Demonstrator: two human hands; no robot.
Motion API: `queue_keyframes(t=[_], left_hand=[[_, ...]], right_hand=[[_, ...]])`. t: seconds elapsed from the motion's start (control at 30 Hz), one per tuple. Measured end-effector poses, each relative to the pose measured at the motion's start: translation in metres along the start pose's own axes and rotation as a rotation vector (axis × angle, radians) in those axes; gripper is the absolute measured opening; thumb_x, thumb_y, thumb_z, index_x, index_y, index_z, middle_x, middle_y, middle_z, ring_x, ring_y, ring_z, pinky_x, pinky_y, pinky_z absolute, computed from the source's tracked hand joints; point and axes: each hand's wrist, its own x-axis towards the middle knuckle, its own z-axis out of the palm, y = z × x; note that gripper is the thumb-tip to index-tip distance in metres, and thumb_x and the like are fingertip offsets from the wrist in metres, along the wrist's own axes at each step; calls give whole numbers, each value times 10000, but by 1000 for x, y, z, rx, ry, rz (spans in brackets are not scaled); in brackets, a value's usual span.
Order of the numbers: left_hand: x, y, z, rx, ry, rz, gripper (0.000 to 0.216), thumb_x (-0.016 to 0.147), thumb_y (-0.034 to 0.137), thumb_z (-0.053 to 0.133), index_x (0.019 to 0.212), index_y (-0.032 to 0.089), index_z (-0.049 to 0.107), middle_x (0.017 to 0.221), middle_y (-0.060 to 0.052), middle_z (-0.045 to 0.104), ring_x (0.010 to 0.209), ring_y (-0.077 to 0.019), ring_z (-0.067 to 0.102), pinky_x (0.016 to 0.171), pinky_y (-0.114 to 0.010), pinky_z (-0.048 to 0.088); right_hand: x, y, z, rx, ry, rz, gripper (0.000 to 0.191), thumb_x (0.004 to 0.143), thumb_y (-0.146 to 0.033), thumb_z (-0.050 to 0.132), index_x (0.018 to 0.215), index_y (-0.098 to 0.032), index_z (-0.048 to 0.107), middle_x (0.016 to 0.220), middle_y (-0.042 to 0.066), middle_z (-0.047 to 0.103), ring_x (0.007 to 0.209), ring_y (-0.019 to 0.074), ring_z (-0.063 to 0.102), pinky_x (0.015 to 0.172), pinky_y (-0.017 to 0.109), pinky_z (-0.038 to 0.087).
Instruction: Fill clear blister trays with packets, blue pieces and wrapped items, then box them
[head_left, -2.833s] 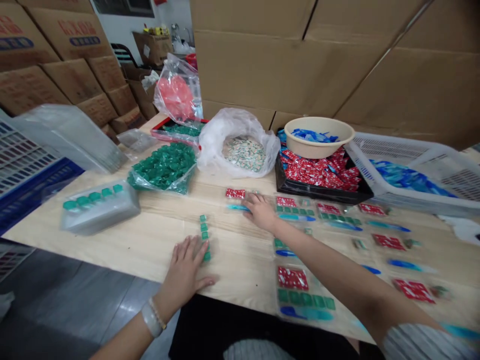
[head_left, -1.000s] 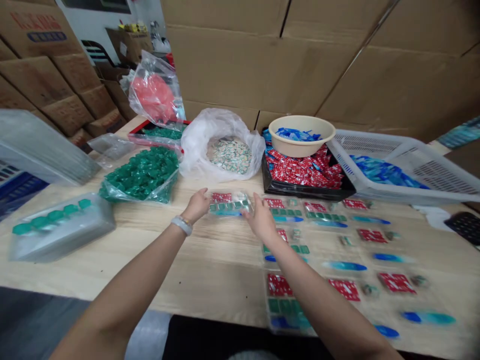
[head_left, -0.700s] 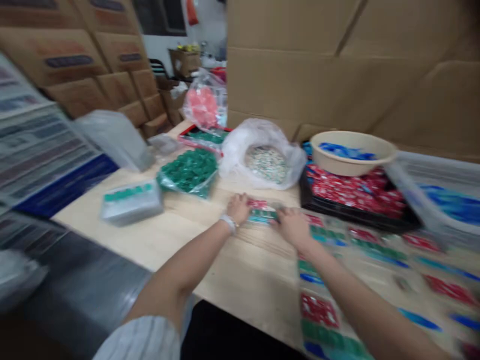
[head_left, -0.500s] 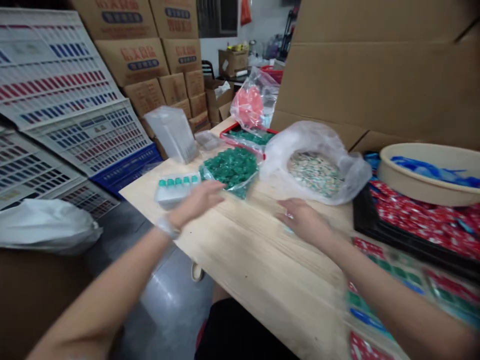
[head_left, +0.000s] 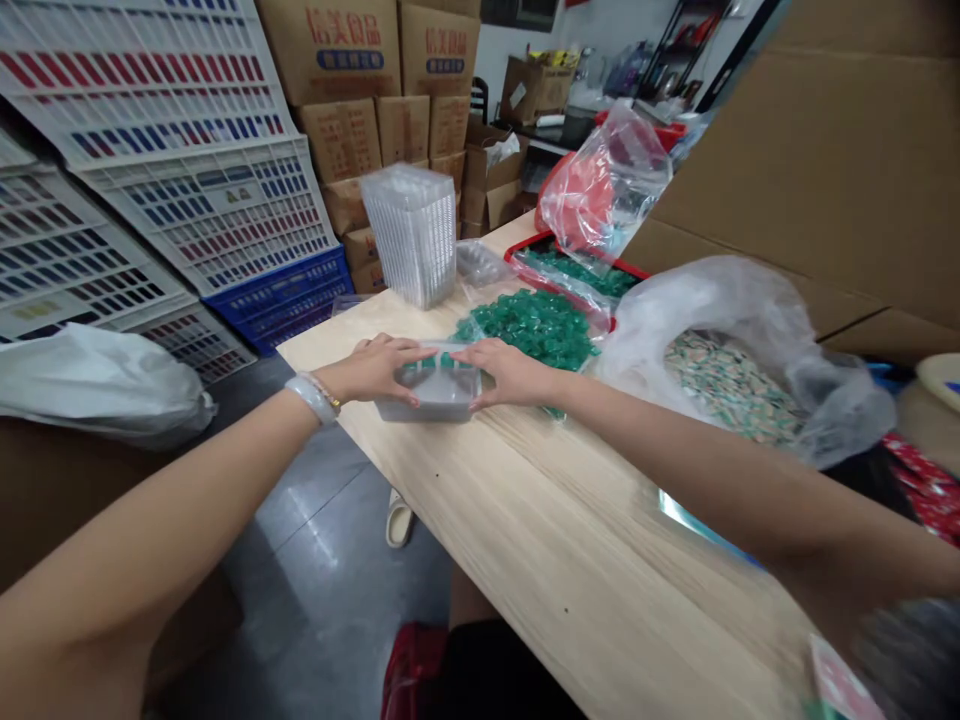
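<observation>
Fingers (head_left: 412, 353): on both sides, thumbs and forefingers are standing wide apart, curving over a clear plastic stack (head_left: 441, 388); whether they are gripping it or only resting on it, I cannot tell.
Clear plastic stack: it is lying low on the tabletop (head_left: 480, 490), close to the near edge, directly beneath and between the fingers.
Long side: it is running from left to right, from one hand across to the other, so neither hand is standing nearer; each is covering one end.
Left hand (head_left: 367, 372): it is covering the left end, its thumb pointing inward along the near side.
Right hand (head_left: 514, 375): it is bracketing the right end, thumb at the near corner, fingertips reaching inward on top.
Green pieces (head_left: 444, 359): a few are showing on top between the fingertips, the hands partly hiding them.
Bag of green pieces (head_left: 536, 325): it is sitting just beyond the right hand.
Tall tray stack (head_left: 416, 235): it is standing behind the left hand, apart from it.
</observation>
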Motion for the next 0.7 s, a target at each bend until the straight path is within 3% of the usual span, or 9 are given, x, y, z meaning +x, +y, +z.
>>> queue_keyframes(t=[0.53, 0.63, 0.7], left_hand=[[3, -14, 2, 24, -13, 69, 675, 677, 549, 534, 1288, 352, 327, 1295, -29, 348, 1109, -276, 306, 940, -396, 202], [-2, -8, 3, 36, 11, 66, 657, 691, 519, 536, 1288, 336, 331, 1293, -41, 368, 1119, -290, 315, 941, -434, 198], [-8, -1, 6, 54, 81, 62, 650, 710, 470, 536, 1297, 297, 317, 1289, -59, 382, 1125, -291, 333, 958, -467, 171]], right_hand=[[2, 4, -1, 20, -46, 41, 785, 602, -502, 659, 1289, -255, 371, 1241, 58, 454, 1153, 267, 351, 941, 402, 283], [2, -6, -4, -28, -37, 56, 756, 616, -507, 647, 1277, -246, 386, 1224, 65, 462, 1128, 268, 371, 931, 408, 281], [2, -22, -4, -116, 52, 107, 632, 681, -491, 597, 1225, -204, 451, 1210, 97, 459, 1104, 281, 383, 917, 429, 275]])
